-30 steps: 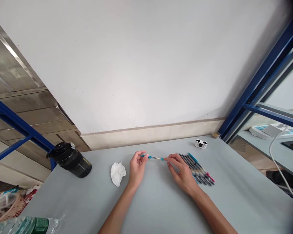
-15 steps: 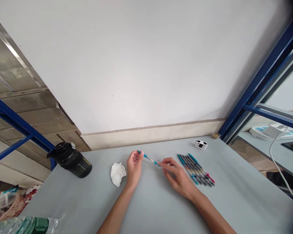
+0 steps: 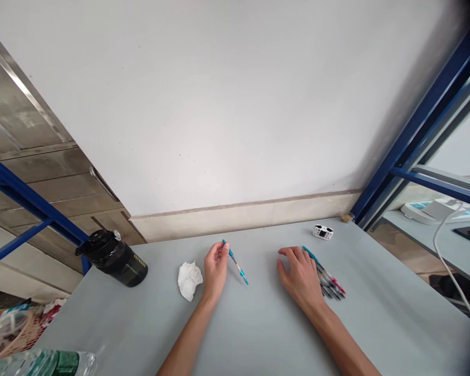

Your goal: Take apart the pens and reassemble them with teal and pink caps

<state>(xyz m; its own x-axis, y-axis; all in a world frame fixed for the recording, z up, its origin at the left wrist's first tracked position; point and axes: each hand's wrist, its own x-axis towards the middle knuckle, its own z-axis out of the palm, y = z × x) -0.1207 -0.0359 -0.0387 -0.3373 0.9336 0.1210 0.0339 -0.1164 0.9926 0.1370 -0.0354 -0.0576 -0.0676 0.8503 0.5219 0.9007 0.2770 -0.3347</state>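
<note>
A teal-ended pen (image 3: pixel 238 267) slants down to the right from my left hand (image 3: pixel 216 269), whose thumb and fingers pinch its upper end. My right hand (image 3: pixel 302 274) lies over the left part of a row of several pens (image 3: pixel 330 283), palm down with the fingers slightly bent and the thumb apart. Teal, grey and pink parts of the pens show to its right; the others are hidden beneath it. Just left of my left hand lies a crumpled white tissue (image 3: pixel 189 281).
On the grey table (image 3: pixel 250 334) a black bottle (image 3: pixel 115 257) stands at the left. A small white device (image 3: pixel 322 232) and a little container (image 3: pixel 347 217) are near the back right. A green plastic bottle (image 3: pixel 62 363) lies at the lower left. Blue frame posts flank the table.
My right hand has let go of the pen's lower end and moved right, over the row of pens. The pen in my left hand now points more steeply down.
</note>
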